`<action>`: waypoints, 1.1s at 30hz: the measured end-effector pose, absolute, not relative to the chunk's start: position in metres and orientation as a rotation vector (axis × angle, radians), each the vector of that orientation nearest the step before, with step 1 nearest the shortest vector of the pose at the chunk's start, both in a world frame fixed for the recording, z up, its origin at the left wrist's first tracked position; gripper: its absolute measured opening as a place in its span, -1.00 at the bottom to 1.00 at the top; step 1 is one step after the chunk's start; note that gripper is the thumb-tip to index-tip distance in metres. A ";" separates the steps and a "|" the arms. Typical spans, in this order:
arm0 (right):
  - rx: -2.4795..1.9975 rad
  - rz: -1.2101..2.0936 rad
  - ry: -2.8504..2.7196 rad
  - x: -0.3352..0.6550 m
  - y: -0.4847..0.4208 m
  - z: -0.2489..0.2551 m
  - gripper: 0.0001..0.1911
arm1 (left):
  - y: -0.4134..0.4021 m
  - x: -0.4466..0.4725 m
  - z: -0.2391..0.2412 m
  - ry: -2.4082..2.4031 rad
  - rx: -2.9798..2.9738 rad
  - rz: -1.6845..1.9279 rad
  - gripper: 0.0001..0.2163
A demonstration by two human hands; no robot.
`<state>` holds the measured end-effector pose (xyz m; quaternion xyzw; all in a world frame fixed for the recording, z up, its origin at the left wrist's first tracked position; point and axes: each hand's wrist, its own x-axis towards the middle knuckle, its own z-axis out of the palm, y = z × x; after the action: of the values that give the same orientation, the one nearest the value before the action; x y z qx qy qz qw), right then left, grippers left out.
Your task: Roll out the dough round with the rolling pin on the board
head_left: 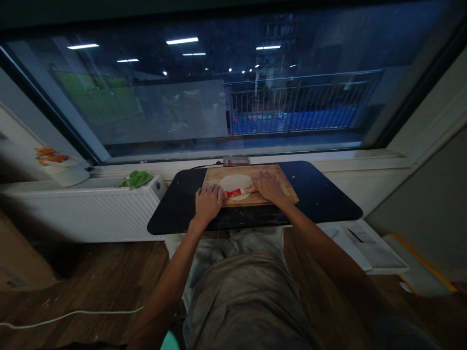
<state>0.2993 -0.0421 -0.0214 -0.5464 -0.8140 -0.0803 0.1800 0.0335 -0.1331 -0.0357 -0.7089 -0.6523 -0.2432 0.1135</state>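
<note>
A flat round of pale dough [234, 183] lies on a wooden cutting board [284, 182] set on a small black table [321, 194]. Across the near edge of the dough lies a rolling pin [239, 192] with a red and white wrapping. My left hand [207, 200] rests palm down on the pin's left end, fingers flat and together. My right hand [268, 185] presses flat on the pin's right end. Both ends of the pin are hidden under my hands.
A white radiator [80, 209] stands left of the table, with green leaves [136, 179] on top and a white bowl [67, 170] holding something orange. A large dark window [219, 87] is behind. A white cable [69, 316] lies on the wooden floor.
</note>
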 end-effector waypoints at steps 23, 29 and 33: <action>-1.333 -0.185 -2.370 0.326 -0.029 -0.017 -0.51 | -0.132 0.034 -0.060 -2.119 -1.982 -0.901 -0.27; -1.480 -0.222 -2.248 0.326 -0.038 -0.014 -0.47 | -0.117 0.055 -0.032 -2.223 -2.082 -0.530 -0.27; -1.511 -0.216 -2.252 0.323 -0.043 -0.011 -0.46 | -0.098 0.069 -0.017 -2.280 -2.125 -0.500 -0.17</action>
<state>0.3233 -0.0434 -0.0111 -0.5433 -0.8094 -0.0778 0.2089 0.0689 -0.0976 -0.0170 -0.6732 -0.7222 -0.1585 -0.0074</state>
